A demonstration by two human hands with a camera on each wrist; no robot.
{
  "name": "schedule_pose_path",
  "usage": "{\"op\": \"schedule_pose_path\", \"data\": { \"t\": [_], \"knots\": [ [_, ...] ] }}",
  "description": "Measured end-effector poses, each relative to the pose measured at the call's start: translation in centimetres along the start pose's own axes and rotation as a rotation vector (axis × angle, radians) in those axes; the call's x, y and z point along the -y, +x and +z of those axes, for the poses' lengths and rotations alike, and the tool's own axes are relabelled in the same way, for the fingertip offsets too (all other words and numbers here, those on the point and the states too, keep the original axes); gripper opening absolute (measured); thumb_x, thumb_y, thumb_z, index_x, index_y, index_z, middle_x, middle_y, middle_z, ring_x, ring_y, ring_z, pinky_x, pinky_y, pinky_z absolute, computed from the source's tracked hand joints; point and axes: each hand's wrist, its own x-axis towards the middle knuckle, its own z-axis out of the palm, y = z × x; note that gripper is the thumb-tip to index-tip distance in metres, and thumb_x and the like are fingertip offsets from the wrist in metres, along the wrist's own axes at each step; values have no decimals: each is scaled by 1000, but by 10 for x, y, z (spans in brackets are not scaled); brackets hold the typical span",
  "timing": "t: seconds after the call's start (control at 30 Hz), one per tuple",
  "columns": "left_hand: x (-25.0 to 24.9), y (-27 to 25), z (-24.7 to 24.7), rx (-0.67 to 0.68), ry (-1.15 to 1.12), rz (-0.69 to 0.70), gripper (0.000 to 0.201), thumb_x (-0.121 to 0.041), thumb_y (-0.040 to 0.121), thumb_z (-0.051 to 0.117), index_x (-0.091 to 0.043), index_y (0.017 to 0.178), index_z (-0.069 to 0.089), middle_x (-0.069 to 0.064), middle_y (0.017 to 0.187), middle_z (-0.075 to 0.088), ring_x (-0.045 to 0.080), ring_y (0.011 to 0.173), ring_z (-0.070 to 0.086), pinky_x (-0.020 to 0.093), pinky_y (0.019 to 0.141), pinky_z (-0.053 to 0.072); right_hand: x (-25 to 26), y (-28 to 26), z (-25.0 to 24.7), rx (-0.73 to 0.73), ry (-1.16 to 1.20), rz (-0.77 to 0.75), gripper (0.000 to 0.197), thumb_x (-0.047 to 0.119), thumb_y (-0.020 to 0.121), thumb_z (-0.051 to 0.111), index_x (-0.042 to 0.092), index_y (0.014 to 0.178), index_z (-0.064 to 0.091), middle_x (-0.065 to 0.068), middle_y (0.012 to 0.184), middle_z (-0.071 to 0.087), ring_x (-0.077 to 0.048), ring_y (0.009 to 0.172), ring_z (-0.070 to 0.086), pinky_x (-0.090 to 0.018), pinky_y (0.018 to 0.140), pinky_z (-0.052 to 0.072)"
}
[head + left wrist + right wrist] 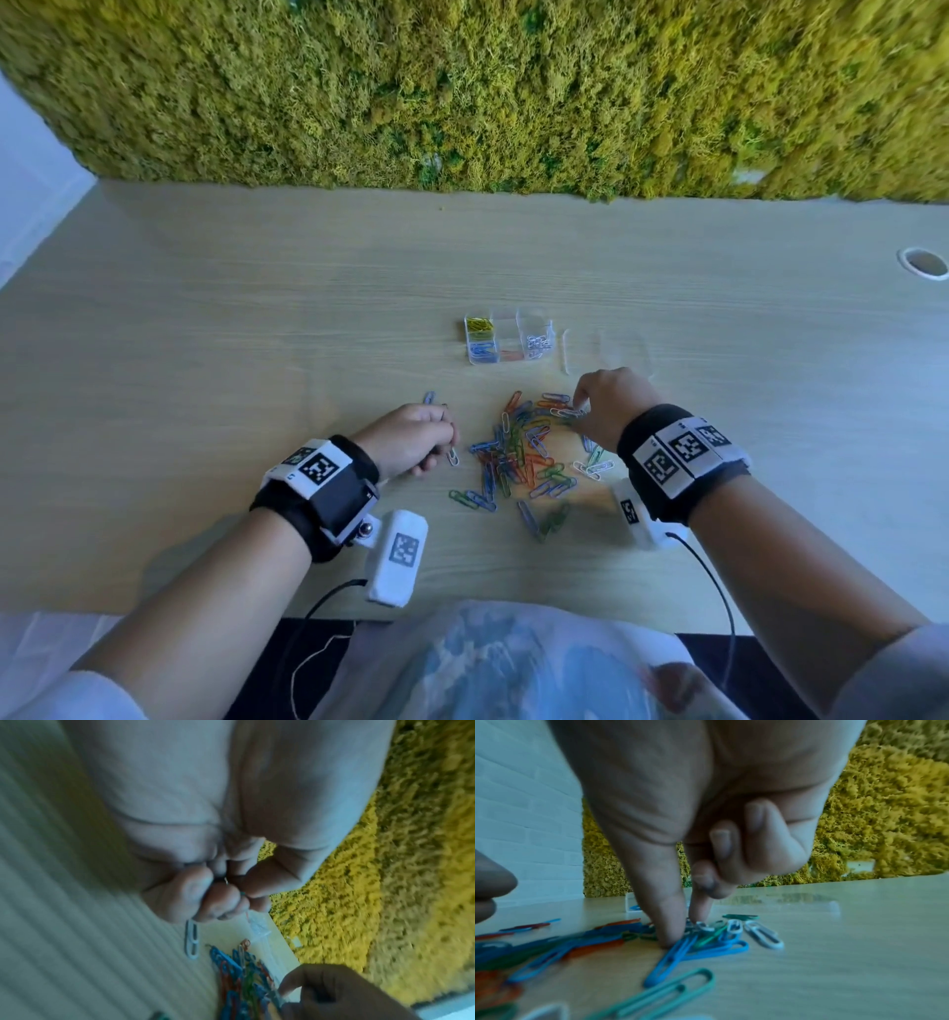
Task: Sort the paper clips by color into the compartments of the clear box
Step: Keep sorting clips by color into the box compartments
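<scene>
The clear box (545, 322) stands on the table with yellow, blue, red and white clips in separate compartments. A mixed pile of paper clips (518, 457) lies in front of it. My right hand (577, 411) reaches into the pile's far right side. Its thumb and forefinger pinch a white clip (703, 926), and its other fingers are curled. My left hand (447, 442) is curled at the pile's left edge, with a bit of green clip (243, 893) showing between its fingers. A white clip (192, 940) lies on the table at its fingertips.
The box's clear lid (606, 349) lies flat just right of the box, beyond my right hand. A lone blue clip (429, 397) lies past my left hand. A moss wall (488, 92) backs the table, and a cable hole (924, 263) sits at the far right.
</scene>
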Motion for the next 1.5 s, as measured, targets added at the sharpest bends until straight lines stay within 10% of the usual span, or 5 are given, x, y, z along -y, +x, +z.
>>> {"op": "schedule_pose_path", "data": {
  "t": [0.23, 0.43, 0.77, 1.17, 1.5],
  "knots": [
    [2, -14, 5, 25, 657, 165, 14, -19, 76, 70, -28, 74, 59, -6, 52, 42, 4, 47, 38, 16, 52, 34, -8, -7, 1, -33, 102, 56, 20, 24, 86, 63, 17, 105, 64, -5, 108, 64, -21, 88, 58, -23, 67, 41],
    [-4, -17, 11, 18, 875, 236, 18, -20, 77, 68, -23, 95, 67, 6, 93, 66, 17, 94, 62, 2, 49, 29, -13, -7, 1, -33, 157, 83, 12, 25, 86, 63, 18, 96, 65, -6, 97, 63, -19, 77, 52, -22, 60, 37],
    [2, -11, 8, 25, 928, 266, 6, -23, 78, 67, -27, 81, 70, -15, 80, 60, 5, 76, 53, 21, 74, 46, -18, -5, 2, -52, 177, 77, 20, 26, 89, 59, 24, 109, 63, 7, 65, 45, -10, 49, 44, -20, 44, 34],
    [7, -8, 7, 35, 946, 293, 9, -22, 78, 65, -28, 72, 63, -18, 60, 47, -4, 57, 42, 21, 65, 40, -26, -7, 1, -101, 257, 96, 15, 18, 88, 56, 19, 94, 69, -6, 88, 66, -22, 74, 58, -28, 67, 49],
    [12, -4, 9, 86, 909, 269, 15, -15, 69, 62, -23, 62, 52, -10, 54, 48, 5, 50, 41, 18, 53, 35, -9, -5, 3, -28, 166, 121, 17, 25, 85, 63, 12, 92, 72, -9, 95, 68, -21, 75, 56, -22, 57, 40]
  ]
}}
